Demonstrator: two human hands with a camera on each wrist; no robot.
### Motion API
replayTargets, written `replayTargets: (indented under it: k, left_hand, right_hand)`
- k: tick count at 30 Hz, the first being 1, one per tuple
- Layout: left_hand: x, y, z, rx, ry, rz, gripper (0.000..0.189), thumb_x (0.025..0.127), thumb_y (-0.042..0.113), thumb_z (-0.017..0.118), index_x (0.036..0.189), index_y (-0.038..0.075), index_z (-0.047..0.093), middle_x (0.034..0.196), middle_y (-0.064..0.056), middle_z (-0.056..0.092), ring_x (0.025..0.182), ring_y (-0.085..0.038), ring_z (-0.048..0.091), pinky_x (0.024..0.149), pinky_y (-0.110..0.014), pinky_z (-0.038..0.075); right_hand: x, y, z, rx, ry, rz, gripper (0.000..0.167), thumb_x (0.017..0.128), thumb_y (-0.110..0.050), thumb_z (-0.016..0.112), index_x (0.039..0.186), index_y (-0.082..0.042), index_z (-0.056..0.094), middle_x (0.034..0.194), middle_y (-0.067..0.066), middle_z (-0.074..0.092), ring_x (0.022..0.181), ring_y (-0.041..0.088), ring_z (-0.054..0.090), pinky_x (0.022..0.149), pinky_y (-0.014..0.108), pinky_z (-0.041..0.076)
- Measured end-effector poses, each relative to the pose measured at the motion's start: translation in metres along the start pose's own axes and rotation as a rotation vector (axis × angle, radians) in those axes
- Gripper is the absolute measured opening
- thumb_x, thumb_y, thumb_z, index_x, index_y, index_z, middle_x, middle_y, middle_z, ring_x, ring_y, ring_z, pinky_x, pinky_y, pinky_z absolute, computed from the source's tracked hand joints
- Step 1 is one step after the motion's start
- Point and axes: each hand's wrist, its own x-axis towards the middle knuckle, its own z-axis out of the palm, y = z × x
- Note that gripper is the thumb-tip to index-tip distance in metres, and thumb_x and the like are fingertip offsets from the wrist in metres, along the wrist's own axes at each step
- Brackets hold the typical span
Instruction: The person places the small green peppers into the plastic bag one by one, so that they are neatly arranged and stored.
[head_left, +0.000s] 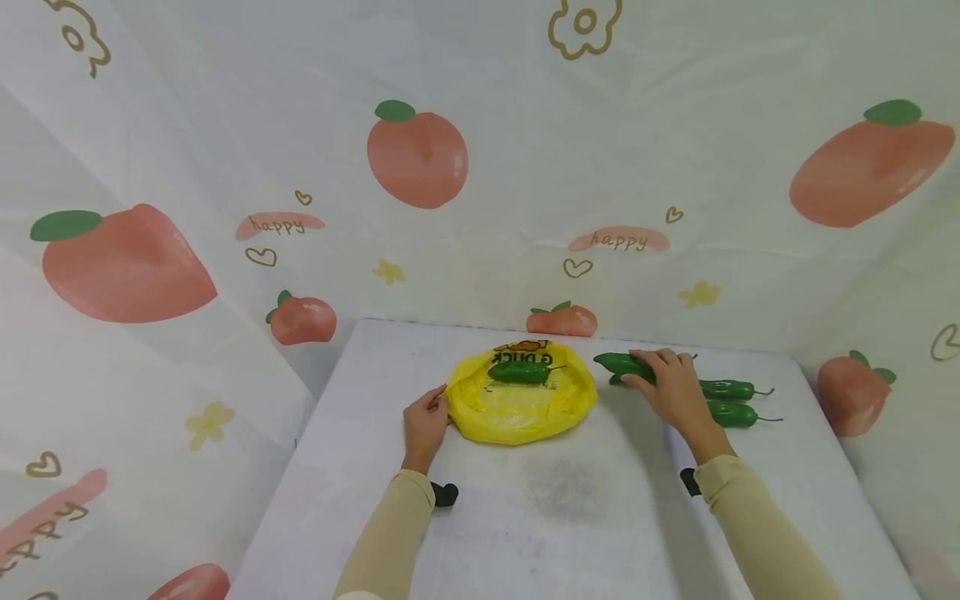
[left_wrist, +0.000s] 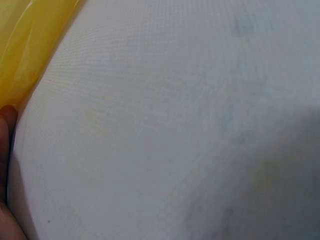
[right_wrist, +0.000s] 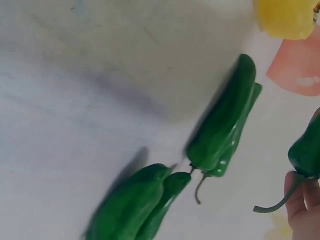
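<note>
I record the right hand [head_left: 675,396] grasping one green pepper [head_left: 622,362]; the thumb bears on its near side and the other fingers curve over the top. The pepper's tip projects to the left of these fingers, towards the bag. In the right wrist view its stem end is seen at the fingers, with the curved stem passing in front of them. I cannot tell whether it touches the table [head_left: 480,525]. Just below the held pepper, beside the thumb, shows the tip of another pepper [head_left: 616,379], mostly hidden from me. To the right of the same fingers, two more peppers [head_left: 727,389] lie side by side, stems pointing away from the hand. The left hand [head_left: 426,427] has its fingers pinched on the left edge of the yellow bag [head_left: 513,427]; my left wrist view confirms yellow plastic at the fingertips, with little else of the hand visible. Within the bag's rim, to the right of the left fingers, lies a single pepper [head_left: 517,372], its stem directed towards the right hand.
</note>
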Motion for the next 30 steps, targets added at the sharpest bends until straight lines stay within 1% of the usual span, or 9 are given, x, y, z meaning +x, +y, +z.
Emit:
replayTargets:
  k: [4, 9, 15, 20, 23, 27, 30]
  left_hand:
    - [0.001, 0.001, -0.001, 0.013, 0.009, 0.009, 0.029, 0.098, 0.021, 0.063, 0.124, 0.013, 0.075, 0.1, -0.012, 0.079, 0.073, -0.013, 0.072, 0.061, -0.022, 0.06]
    - [0.002, 0.005, -0.003, 0.042, 0.008, 0.003, 0.029, 0.099, 0.02, 0.062, 0.124, 0.014, 0.075, 0.1, -0.012, 0.079, 0.071, -0.012, 0.07, 0.06, -0.02, 0.059]
    - [0.004, 0.007, -0.005, 0.039, 0.014, 0.016, 0.028, 0.099, 0.02, 0.062, 0.123, 0.013, 0.076, 0.097, -0.011, 0.079, 0.069, -0.011, 0.069, 0.06, -0.02, 0.058]
    - [0.003, 0.009, -0.005, 0.033, 0.006, 0.004, 0.029, 0.099, 0.02, 0.062, 0.123, 0.013, 0.076, 0.097, -0.012, 0.078, 0.068, -0.012, 0.069, 0.059, -0.021, 0.058]
    - [0.001, 0.007, -0.005, 0.03, 0.007, 0.005, 0.029, 0.099, 0.02, 0.062, 0.123, 0.013, 0.076, 0.098, -0.012, 0.078, 0.068, -0.011, 0.068, 0.059, -0.022, 0.058]
    - [0.001, 0.002, -0.002, 0.013, 0.01, -0.006, 0.028, 0.098, 0.022, 0.063, 0.121, 0.014, 0.076, 0.097, -0.011, 0.078, 0.069, -0.012, 0.069, 0.059, -0.023, 0.059]
    - [0.002, -0.001, -0.001, -0.002, 0.01, 0.002, 0.028, 0.098, 0.022, 0.063, 0.121, 0.014, 0.077, 0.095, -0.011, 0.078, 0.069, -0.014, 0.069, 0.059, -0.023, 0.059]
  right_hand:
    - [0.005, -0.008, -0.002, 0.006, -0.021, 0.002, 0.05, 0.093, -0.034, 0.074, 0.135, -0.008, 0.064, 0.118, 0.024, 0.064, 0.108, 0.046, 0.047, 0.096, 0.061, 0.042]
    - [0.01, -0.018, -0.001, 0.021, -0.017, -0.023, 0.05, 0.091, -0.031, 0.076, 0.134, -0.008, 0.065, 0.115, 0.022, 0.065, 0.108, 0.044, 0.048, 0.096, 0.06, 0.044]
    - [0.017, -0.031, 0.0, 0.008, -0.029, -0.05, 0.051, 0.09, -0.032, 0.077, 0.135, -0.009, 0.066, 0.119, 0.022, 0.065, 0.108, 0.043, 0.049, 0.095, 0.059, 0.046]
    - [0.02, -0.041, 0.001, -0.003, -0.06, -0.042, 0.052, 0.089, -0.035, 0.077, 0.135, -0.012, 0.067, 0.12, 0.02, 0.065, 0.108, 0.04, 0.049, 0.092, 0.057, 0.05]
    - [0.022, -0.047, 0.003, -0.001, -0.071, -0.045, 0.052, 0.089, -0.036, 0.077, 0.135, -0.013, 0.067, 0.12, 0.019, 0.065, 0.11, 0.039, 0.049, 0.093, 0.057, 0.051]
    - [0.024, -0.052, 0.005, 0.009, -0.068, -0.067, 0.051, 0.088, -0.034, 0.079, 0.133, -0.013, 0.068, 0.117, 0.018, 0.065, 0.108, 0.038, 0.05, 0.092, 0.055, 0.051]
    - [0.026, -0.056, 0.004, 0.013, -0.079, -0.085, 0.051, 0.088, -0.035, 0.079, 0.133, -0.013, 0.068, 0.116, 0.016, 0.066, 0.107, 0.036, 0.05, 0.092, 0.053, 0.05]
